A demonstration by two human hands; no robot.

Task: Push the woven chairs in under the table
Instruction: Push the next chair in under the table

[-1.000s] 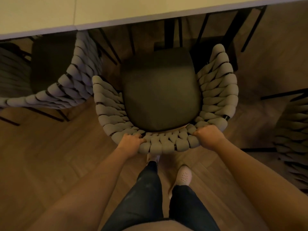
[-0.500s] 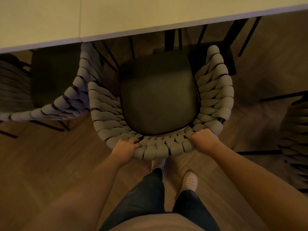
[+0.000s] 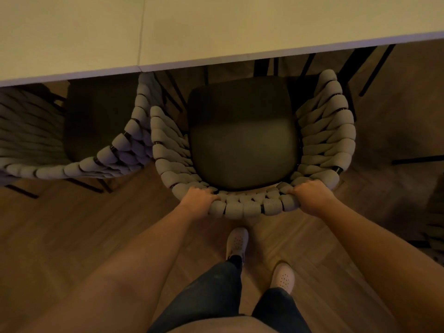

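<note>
Hands held the woven chair (image 3: 242, 140) by its back. The left hand (image 3: 198, 200) and right hand (image 3: 310, 197) each curled round the thick rope rim. Most of the seat sat out from the table (image 3: 216, 27). The next chair (image 3: 125, 145) stood just beside it, so I think a crooked push could bump them together.

Gripping left hand (image 3: 198, 201), gripping right hand (image 3: 309, 198)

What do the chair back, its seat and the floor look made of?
Chair back: thick matte grey cord, probably rope or padded fabric, wound in fat bands. Seat: smooth dark cushion, perhaps leather or fabric. Floor: wood-look planks with visible seams.
</note>
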